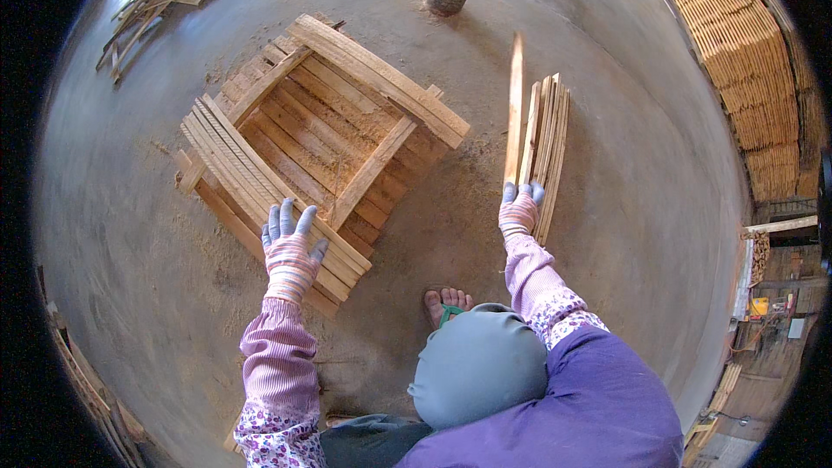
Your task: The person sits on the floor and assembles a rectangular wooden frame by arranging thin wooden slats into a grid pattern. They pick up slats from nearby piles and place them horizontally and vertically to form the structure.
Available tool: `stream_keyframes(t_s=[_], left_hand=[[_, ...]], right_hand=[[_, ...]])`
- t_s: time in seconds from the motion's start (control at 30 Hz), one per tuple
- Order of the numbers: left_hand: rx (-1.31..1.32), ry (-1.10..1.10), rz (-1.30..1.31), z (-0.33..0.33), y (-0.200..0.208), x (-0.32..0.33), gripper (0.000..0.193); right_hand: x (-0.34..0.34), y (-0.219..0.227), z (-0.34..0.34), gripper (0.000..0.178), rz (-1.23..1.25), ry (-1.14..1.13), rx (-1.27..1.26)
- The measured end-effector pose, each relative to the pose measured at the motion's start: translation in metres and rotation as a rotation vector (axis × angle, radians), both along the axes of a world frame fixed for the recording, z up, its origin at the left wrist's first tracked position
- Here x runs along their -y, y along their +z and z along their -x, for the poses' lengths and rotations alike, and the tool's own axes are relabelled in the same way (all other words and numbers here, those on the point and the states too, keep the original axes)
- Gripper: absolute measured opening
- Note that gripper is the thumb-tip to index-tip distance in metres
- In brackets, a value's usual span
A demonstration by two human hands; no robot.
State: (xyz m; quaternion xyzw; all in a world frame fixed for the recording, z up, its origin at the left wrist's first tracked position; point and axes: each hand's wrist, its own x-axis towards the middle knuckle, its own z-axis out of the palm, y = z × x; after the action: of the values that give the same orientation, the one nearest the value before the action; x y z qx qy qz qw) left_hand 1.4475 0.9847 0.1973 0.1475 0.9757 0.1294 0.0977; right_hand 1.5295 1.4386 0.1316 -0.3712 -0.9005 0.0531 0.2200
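Slats (pixel 548 147) lie piled on the floor at right, where the right hand (pixel 521 208) grips one slat (pixel 516 108), best carried level, while the left hand (pixel 290 251), fingers spread, should steady the row (pixel 247 165) on the rack (pixel 373 170).

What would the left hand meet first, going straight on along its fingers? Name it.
The left hand would first meet the row of narrow wooden slats directly ahead; it seems to touch them, though depth is unclear.
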Motion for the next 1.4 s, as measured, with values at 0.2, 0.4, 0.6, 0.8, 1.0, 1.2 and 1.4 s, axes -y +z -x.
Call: stream_keyframes(t_s=[0.2,0.4,0.6,0.8,1.0,1.2,1.4], left_hand=[[-0.053,0.016,0.003,-0.004,-0.007,0.013,0.074],[-0.013,0.015,0.02,-0.004,-0.002,0.01,0.074],[-0.028,0.013,0.017,-0.004,-0.005,0.012,0.076],[-0.018,0.023,0.018,-0.002,0.003,0.007,0.076],[-0.051,0.037,-0.027,-0.003,0.001,0.006,0.086],[-0.386,0.016,0.031,-0.003,0.042,-0.002,0.105],[-0.127,0.0,0.125,-0.025,0.064,0.08,0.026]], right_hand=[[-0.004,-0.034,-0.006,0.043,0.098,-0.26,0.162],[-0.012,-0.02,0.005,0.042,0.379,-0.374,0.154],[0.03,0.036,0.054,0.076,0.131,0.204,-0.051],[0.095,0.046,0.143,0.065,-0.367,0.547,0.345],[0.124,0.055,0.152,0.035,0.27,0.757,0.056],[0.199,0.115,0.088,0.055,1.571,1.005,0.341],[0.185,0.121,0.148,0.061,1.155,1.108,0.292]])
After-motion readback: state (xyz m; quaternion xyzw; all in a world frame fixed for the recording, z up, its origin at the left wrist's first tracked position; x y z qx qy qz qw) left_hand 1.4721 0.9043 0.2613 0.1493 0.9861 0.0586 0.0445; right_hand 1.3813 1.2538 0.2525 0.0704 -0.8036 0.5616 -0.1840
